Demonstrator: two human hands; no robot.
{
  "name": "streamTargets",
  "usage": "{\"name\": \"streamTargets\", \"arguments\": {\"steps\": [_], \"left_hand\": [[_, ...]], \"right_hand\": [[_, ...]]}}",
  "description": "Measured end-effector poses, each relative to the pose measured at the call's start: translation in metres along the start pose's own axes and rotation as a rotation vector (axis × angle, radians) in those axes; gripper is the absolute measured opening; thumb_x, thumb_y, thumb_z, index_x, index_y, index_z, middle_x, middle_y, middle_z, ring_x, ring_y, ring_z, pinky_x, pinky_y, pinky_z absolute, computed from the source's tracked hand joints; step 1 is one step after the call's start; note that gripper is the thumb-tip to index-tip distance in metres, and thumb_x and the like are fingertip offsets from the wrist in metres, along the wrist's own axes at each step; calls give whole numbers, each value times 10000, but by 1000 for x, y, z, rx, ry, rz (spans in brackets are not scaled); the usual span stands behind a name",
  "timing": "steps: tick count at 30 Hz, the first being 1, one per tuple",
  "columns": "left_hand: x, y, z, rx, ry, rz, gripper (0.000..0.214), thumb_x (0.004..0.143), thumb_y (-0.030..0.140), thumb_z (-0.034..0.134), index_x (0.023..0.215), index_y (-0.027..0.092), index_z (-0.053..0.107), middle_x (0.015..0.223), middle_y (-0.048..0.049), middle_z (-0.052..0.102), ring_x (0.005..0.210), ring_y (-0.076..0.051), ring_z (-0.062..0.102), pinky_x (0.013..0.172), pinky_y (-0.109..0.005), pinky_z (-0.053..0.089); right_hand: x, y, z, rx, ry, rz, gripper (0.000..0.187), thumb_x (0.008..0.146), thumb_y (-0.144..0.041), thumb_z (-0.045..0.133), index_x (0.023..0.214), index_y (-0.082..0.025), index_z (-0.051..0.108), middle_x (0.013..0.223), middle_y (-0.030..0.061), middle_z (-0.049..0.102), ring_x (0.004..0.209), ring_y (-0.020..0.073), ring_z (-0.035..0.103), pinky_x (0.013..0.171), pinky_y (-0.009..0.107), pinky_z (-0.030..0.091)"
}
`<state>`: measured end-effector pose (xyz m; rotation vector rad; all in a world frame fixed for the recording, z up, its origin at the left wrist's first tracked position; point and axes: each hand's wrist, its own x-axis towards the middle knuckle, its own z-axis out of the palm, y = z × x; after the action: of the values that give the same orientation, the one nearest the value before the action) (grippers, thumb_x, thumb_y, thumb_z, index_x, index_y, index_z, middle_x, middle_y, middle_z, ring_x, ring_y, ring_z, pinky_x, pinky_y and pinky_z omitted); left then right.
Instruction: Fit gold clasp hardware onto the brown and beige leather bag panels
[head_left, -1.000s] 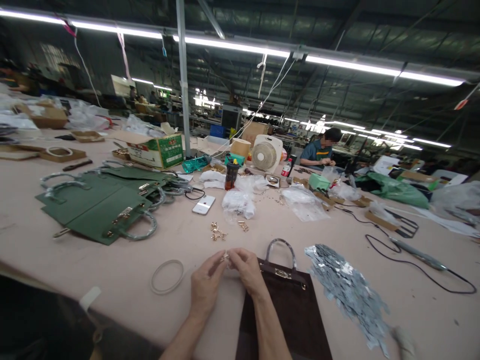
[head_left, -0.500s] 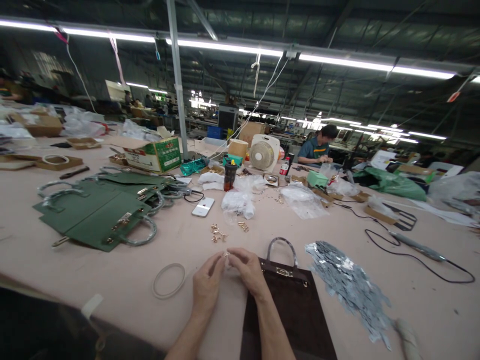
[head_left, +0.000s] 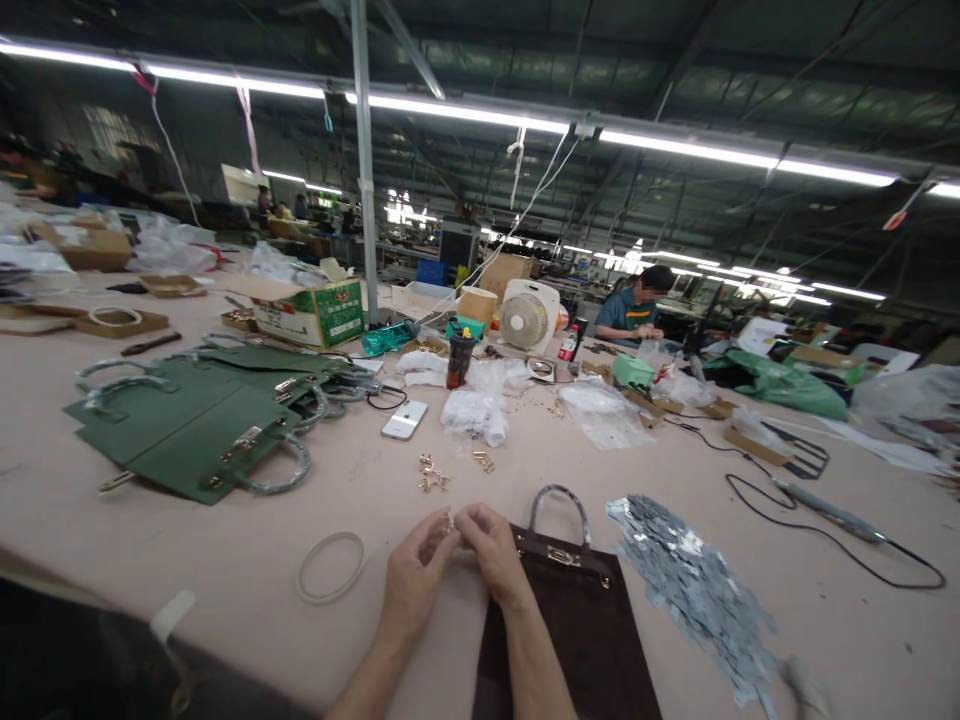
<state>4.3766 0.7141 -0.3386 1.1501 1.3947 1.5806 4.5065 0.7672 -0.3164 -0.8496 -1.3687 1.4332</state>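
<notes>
My left hand (head_left: 414,575) and my right hand (head_left: 493,560) meet over the near table, fingertips pinched together. Between them shows a small gold-coloured metal fitting (head_left: 448,522), partly hidden by the fingers. Under my right wrist lies a dark brown handbag (head_left: 570,625) with a wrapped handle and a gold clasp. Just beyond my hands sit loose gold-coloured metal fittings (head_left: 431,474), with a smaller group (head_left: 484,461) beside them. A pale ring-shaped roll (head_left: 330,567) rests on the table left of my left hand.
Green handbags (head_left: 187,425) are stacked at the left. Right of the brown bag spreads a heap of small grey pieces (head_left: 690,580). Farther off are a phone (head_left: 405,420), a dark cup (head_left: 460,360), a fan (head_left: 527,318) and a corded tool (head_left: 832,510). A co-worker (head_left: 630,305) sits across the table.
My hands have turned slightly, and the left fingers curl more around the fitting. The view has shifted a little; the things on the table lie as before.
</notes>
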Motion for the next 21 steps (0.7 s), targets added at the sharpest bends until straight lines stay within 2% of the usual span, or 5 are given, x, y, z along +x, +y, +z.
{"name": "streamTargets", "arguments": {"steps": [6, 10, 14, 21], "left_hand": [[0, 1, 0, 33, 4, 27, 471, 861, 511, 726, 1232, 222, 724, 1152, -75, 777, 1018, -246, 739, 972, -386, 591], [1, 0, 0, 73, 34, 56, 471, 859, 524, 729, 1215, 216, 722, 1161, -90, 764, 1030, -259, 727, 974, -407, 583], [1, -1, -2, 134, 66, 114, 449, 876, 538, 708, 1196, 224, 725, 1144, -85, 739, 1063, -264, 704, 993, -414, 564], [-1, 4, 0, 98, -46, 224, 382, 976, 465, 577, 1265, 249, 702, 1313, -80, 680, 1208, -241, 648, 1057, -371, 526]], "right_hand": [[-1, -2, -1, 64, -3, 38, 355, 816, -492, 799, 987, -181, 780, 883, 36, 725, 797, 164, 623, 731, 266, 494], [-2, -7, -2, 43, -38, 32, 339, 814, -488, 803, 964, -183, 801, 900, 46, 744, 817, 177, 638, 762, 285, 507], [-3, -8, -2, 31, -80, 40, 291, 819, -451, 815, 919, -178, 804, 828, 26, 720, 742, 140, 601, 717, 252, 477], [-8, -4, -7, 407, -161, 220, 353, 758, -453, 888, 894, -159, 748, 699, -10, 628, 627, 100, 551, 652, 224, 449]]}}
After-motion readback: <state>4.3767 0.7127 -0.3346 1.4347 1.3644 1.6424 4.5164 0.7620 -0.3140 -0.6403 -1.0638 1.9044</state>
